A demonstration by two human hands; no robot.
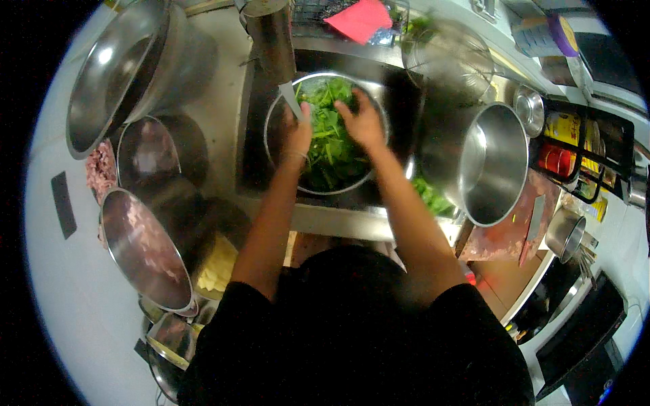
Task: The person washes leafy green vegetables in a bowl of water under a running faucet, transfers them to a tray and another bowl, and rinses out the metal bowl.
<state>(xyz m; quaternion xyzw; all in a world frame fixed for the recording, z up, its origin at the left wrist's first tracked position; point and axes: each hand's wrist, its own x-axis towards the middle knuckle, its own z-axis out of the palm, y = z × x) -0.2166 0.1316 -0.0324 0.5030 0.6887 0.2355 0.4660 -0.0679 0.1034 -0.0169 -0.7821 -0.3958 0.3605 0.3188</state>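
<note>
In the sink (252,159) stands a wide round metal bowl (325,193) with green leafy vegetables (332,154) and what looks like water in it. My left hand (296,135) reaches into the bowl's left side, its thumb stretched up beside the leaves; the faucet and shadow partly cover its fingers. On the right side of the bowl, my right hand (364,123) has its fingers spread and curved over the greens, touching them. The grey faucet (267,44) comes down over the bowl's upper left rim, close to my left hand.
At right stand a deep steel pot (497,162), a wire strainer (450,64), loose greens (431,197) and a cutting board (497,237) with a knife (536,218). At left are a large metal basin (112,81), a meat bowl (145,247) and pale yellow pieces (219,264). A pink cloth (359,20) lies behind.
</note>
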